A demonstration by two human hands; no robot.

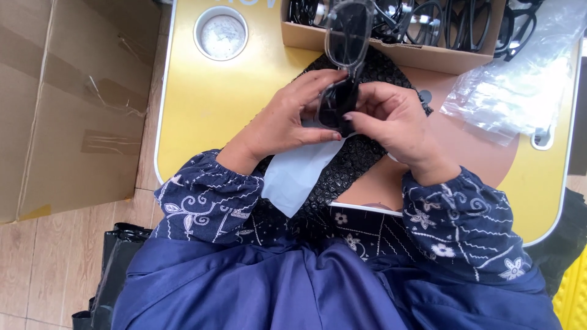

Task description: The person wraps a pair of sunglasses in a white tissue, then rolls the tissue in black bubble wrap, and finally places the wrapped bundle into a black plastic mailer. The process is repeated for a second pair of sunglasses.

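My left hand (286,120) and my right hand (394,122) both grip a pair of dark sunglasses (346,55) with a clear frame, held upright over the yellow table (208,104). One lens sticks up above my fingers; the other is covered by them. A pale wiping cloth (293,174) hangs from under my left hand. A sheet of black bubble wrap (354,162) lies beneath both hands.
A cardboard box (391,52) with several black glasses stands at the table's far edge. Crumpled clear plastic bags (520,79) lie at the right. A round metal cup holder (221,33) sits at the back left. A large cardboard sheet (67,104) lies on the floor left.
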